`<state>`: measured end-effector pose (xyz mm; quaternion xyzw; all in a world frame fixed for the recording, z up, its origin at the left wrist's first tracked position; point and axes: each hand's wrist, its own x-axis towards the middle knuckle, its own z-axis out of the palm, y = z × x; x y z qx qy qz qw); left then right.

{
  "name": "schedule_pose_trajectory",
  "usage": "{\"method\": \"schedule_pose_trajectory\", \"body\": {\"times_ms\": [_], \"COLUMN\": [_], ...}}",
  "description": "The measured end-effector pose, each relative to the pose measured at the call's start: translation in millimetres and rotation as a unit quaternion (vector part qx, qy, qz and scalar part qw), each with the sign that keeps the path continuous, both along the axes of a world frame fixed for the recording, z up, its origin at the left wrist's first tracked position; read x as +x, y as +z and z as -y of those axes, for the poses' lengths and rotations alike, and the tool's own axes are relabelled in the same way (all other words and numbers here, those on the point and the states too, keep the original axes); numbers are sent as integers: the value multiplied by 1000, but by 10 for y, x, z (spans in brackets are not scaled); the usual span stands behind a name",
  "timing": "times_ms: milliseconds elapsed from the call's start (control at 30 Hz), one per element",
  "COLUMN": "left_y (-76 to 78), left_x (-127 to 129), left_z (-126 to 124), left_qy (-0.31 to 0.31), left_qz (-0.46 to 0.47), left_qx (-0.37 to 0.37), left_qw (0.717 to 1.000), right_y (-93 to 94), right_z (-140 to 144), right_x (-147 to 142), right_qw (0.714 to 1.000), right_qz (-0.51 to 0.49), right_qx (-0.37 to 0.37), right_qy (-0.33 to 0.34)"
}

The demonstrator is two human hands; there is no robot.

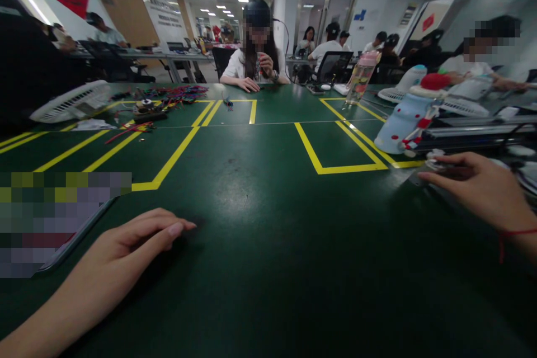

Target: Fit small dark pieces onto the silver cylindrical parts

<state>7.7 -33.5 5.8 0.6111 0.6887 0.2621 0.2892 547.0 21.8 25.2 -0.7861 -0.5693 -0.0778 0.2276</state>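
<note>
My left hand (142, 243) rests on the green table (251, 268) at the lower left. Its fingers are stretched forward and the thumb lies along the index finger; nothing shows in it. At the right edge, my right hand (482, 184) pinches a small white-and-grey part (435, 161) between thumb and fingers, low over the table. The part's exact kind is too small to tell, and the fingers hide some of it. Just beyond it stands a light blue bottle (400, 123) with a red top and a dangling red-and-white ornament.
A blurred-out flat device (54, 224) lies left of my left hand. Farther back are bundled coloured wires (180, 96), a white fan (73, 102) and a clear bottle (361, 78). Yellow tape (352, 169) marks the table. Across sits a person (255, 61); several others work behind.
</note>
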Motion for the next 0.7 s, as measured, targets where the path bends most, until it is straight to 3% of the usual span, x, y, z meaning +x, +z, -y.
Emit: {"method": "schedule_pose_trajectory", "body": {"times_ms": [200,333,433,533,600,700], "left_y": [-16,-15,-19,-19,4,95], "left_x": [-4,20,16,-20,-27,79], "left_z": [2,-6,-20,-38,-48,-49], "left_qy": [2,10,11,-5,-12,-31], "left_qz": [13,12,-3,-8,-13,-16], "left_qx": [-1,5,1,-8,-22,-36], "left_qw": [1000,1000,1000,1000,1000,999], "right_y": [-75,-99,-68,-29,-33,-103], "right_z": [-23,108,294,429,451,428], "right_x": [80,-336,-991,-1677,-2000,-2206], "right_qw": [998,980,935,847,797,771], "right_qz": [-51,-98,-139,-167,-201,-239], "right_qx": [25,93,75,17,-9,-33], "right_qy": [15,148,318,504,569,589]}}
